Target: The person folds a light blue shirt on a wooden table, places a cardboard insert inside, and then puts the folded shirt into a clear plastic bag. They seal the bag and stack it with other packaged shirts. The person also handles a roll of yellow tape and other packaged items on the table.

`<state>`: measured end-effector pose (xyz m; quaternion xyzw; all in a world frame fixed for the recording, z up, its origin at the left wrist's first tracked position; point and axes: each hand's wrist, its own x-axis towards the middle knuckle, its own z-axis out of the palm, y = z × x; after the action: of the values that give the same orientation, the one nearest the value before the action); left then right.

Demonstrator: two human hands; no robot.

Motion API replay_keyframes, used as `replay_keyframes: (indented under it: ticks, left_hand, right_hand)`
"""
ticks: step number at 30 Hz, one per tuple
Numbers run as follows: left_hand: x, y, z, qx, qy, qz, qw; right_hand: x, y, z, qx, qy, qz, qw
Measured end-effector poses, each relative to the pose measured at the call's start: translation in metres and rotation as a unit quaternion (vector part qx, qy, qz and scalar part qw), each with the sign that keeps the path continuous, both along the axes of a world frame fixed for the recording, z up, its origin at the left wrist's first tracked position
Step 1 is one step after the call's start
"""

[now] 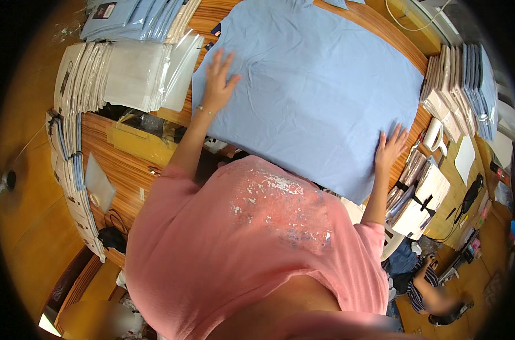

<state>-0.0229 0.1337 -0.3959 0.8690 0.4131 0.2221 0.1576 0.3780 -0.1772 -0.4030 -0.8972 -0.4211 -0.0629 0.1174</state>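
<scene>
A light blue shirt [314, 96] lies spread over the wooden table in front of me, with light creases in its cloth. On its left edge rests my left hand [219, 82], palm down with the fingers apart. Near the lower right edge of the cloth, my right hand [391, 148] lies flat with its fingers spread. Neither hand grips anything. Part of the shirt's near edge hangs at the table's front by my body, and its far end runs to the top of the view.
Stacks of packed light blue shirts [135, 20] and clear plastic bags [135, 73] stand at the left. More packed white shirts [443, 90] and blue ones [479, 90] pile up at the right, near a white handled object [434, 136]. Another person [430, 289] is at lower right.
</scene>
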Motion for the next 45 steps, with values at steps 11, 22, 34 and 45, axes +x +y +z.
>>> replay_keyframes:
  ticks: [11,22,34,45]
  left_hand:
    - [-0.058,-0.005,0.011,0.066,-0.007,0.049,0.997]
    - [-0.223,0.042,0.019,0.018,-0.037,0.323,0.946]
    - [-0.228,0.007,0.018,0.060,0.035,0.301,0.951]
    - [-0.251,0.020,0.055,0.140,0.162,0.138,0.967]
  right_hand:
    - [-0.037,-0.076,-0.011,-0.029,0.052,-0.052,0.997]
    - [-0.089,-0.026,0.037,0.164,0.146,0.019,0.975]
    - [-0.111,0.043,0.036,0.180,0.244,0.098,0.948]
    - [-0.145,0.105,0.055,0.144,0.389,0.155,0.897]
